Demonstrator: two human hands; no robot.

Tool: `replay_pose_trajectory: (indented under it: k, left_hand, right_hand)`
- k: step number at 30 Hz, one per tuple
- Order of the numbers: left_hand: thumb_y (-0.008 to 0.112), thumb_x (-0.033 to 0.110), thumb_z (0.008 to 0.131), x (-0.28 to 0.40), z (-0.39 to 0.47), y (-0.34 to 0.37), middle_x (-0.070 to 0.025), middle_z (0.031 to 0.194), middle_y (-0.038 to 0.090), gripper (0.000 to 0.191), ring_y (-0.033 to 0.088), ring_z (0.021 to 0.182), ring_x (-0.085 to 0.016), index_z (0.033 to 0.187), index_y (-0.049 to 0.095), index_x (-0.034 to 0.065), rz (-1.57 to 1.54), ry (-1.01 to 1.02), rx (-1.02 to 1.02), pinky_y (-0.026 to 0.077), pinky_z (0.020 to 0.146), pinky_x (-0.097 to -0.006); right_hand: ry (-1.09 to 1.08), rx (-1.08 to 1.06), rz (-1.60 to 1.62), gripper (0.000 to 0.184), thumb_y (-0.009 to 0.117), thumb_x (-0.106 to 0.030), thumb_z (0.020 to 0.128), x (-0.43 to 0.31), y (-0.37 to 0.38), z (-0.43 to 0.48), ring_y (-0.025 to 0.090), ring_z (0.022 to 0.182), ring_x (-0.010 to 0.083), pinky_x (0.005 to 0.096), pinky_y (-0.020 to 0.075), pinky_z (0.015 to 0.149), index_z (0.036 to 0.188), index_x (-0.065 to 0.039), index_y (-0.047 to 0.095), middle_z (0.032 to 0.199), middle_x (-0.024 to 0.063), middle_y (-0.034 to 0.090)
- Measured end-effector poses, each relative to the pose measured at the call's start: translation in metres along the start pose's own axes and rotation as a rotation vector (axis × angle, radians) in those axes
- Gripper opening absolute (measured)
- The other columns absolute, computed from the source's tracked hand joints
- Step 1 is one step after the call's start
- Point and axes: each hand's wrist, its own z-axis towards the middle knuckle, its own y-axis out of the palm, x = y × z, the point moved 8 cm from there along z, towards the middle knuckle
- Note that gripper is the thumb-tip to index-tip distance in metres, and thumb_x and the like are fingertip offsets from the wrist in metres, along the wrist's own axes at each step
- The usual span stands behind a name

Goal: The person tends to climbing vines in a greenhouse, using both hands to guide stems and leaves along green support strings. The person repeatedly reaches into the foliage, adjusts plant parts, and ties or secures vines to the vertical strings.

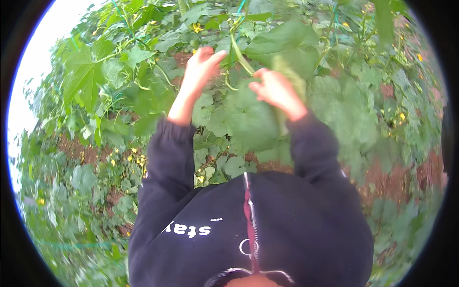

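Note:
My left hand (204,68) is raised among the vines, blurred, its thumb and fingers apart with nothing visible between them. My right hand (274,88) is to the right and slightly lower. Its fingertips meet the lower end of a slender pale green stem or young fruit (242,55) that slants down from the vine; blur hides whether they grip it. A curled tendril (229,81) hangs between the hands. Broad green leaves (251,114) lie below the right hand, and another large leaf (287,43) is above it.
Climbing vines with yellow flowers (197,27) fill the front and both sides. Thin green twine (123,18) runs up among the stems. Reddish-brown soil (385,179) shows between the plants at the right, with more soil (82,149) at the left.

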Motion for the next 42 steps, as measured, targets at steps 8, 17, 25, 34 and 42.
replay_pose_trajectory:
  k: [8, 17, 25, 34, 42]
  left_hand:
    - [0.064, 0.021, 0.078, -0.012, 0.064, 0.029, -0.0147, 0.092, 0.063, 0.037, 0.062, 0.082, -0.025, 0.108, 0.055, 0.0019, 0.543, 0.023, 0.000, 0.049, 0.072, -0.0360]
    - [0.054, 0.028, 0.089, 0.009, -0.038, -0.040, -0.0084, 0.089, 0.063, 0.029, 0.058, 0.078, -0.013, 0.104, 0.056, 0.0032, 0.012, -0.211, 0.116, 0.050, 0.064, -0.0272]
    - [0.058, 0.022, 0.087, 0.039, -0.042, -0.039, -0.0037, 0.071, 0.064, 0.018, 0.055, 0.059, -0.008, 0.086, 0.057, 0.0039, 0.183, -0.137, -0.022, 0.045, 0.051, -0.0226]
    - [0.063, 0.029, 0.082, 0.037, -0.054, 0.000, -0.0011, 0.062, 0.064, 0.025, 0.056, 0.054, -0.009, 0.076, 0.057, 0.0059, 0.354, 0.068, 0.028, 0.041, 0.054, -0.0286]
    - [0.061, 0.023, 0.085, 0.034, -0.036, 0.034, -0.0030, 0.070, 0.064, 0.022, 0.054, 0.058, -0.007, 0.085, 0.062, 0.0014, 0.327, 0.202, -0.327, 0.042, 0.055, -0.0257]
  right_hand:
    - [-0.319, -0.702, 0.992, 0.034, 0.052, -0.008, 0.085, -0.067, 0.060, -0.059, 0.055, 0.056, 0.0103, 0.0251, 0.0454, 0.053, 0.119, -0.001, 0.050, 0.074, 0.0058, 0.061]
    - [-0.400, -0.203, 1.212, 0.027, 0.058, -0.018, 0.088, -0.042, -0.014, -0.048, 0.055, 0.080, 0.0081, 0.0230, 0.0454, 0.072, 0.110, -0.003, 0.057, 0.096, 0.0032, 0.062]
    - [-0.617, -0.054, 1.156, 0.021, 0.052, -0.016, 0.091, -0.105, -0.083, -0.025, 0.057, 0.087, 0.0100, 0.0239, 0.0459, 0.072, 0.107, -0.003, 0.057, 0.097, 0.0038, 0.062]
    - [-0.444, 0.269, 1.112, 0.027, 0.057, -0.028, 0.089, -0.122, -0.146, 0.025, 0.056, 0.066, 0.0087, 0.0199, 0.0427, 0.052, 0.101, -0.005, 0.054, 0.091, 0.0052, 0.062]
    - [-0.361, 0.026, 1.219, 0.018, 0.054, -0.028, 0.091, -0.120, -0.139, 0.029, 0.046, 0.054, 0.0038, 0.0180, 0.0393, 0.052, 0.092, -0.010, 0.059, 0.081, -0.0003, 0.061]
